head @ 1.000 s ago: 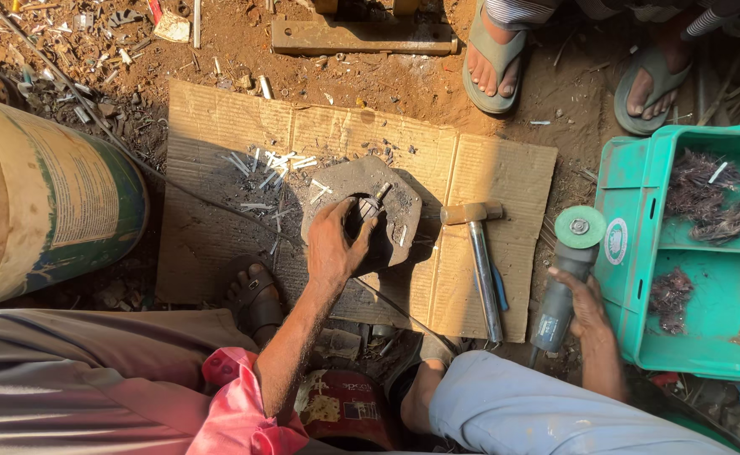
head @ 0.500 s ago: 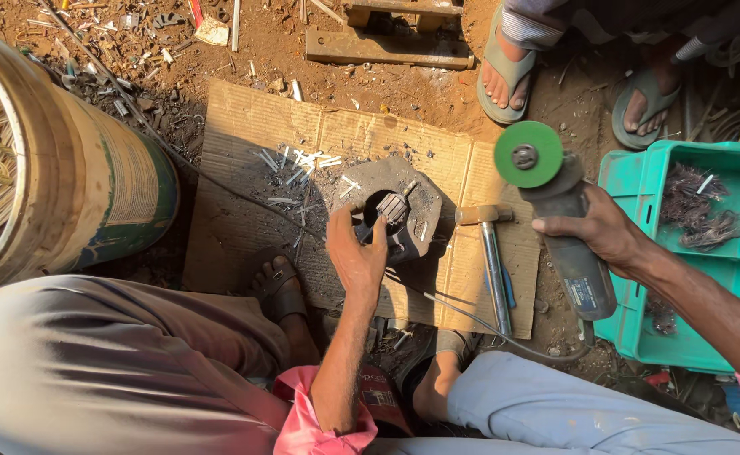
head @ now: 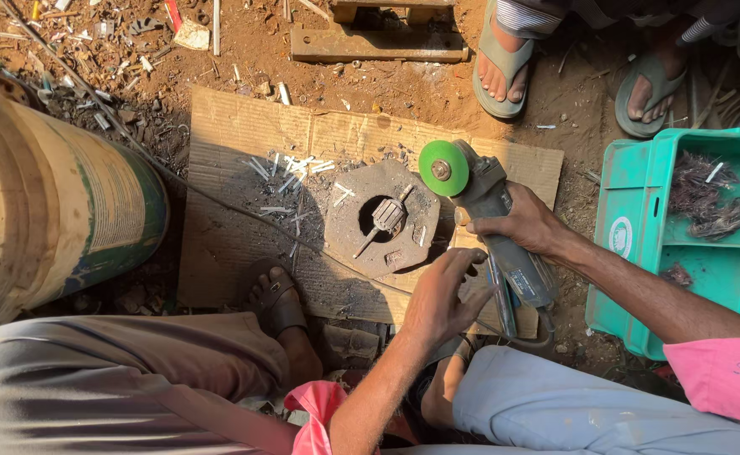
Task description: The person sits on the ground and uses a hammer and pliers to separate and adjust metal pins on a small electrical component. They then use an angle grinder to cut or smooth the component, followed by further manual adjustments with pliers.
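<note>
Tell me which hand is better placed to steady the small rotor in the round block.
Probably the left hand: it is open and free, hovering just right of the round block holding the rotor. The right hand is occupied, gripping the angle grinder.

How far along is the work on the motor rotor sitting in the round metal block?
Done: the rotor sits in the hole of the round metal block on the cardboard, with cut metal bits scattered beside it. In hand: the right hand grips the angle grinder, its green disc raised beside the block, not touching the rotor; the left hand hovers empty near the grinder's handle. Left: the rotor looks uncut.
</note>
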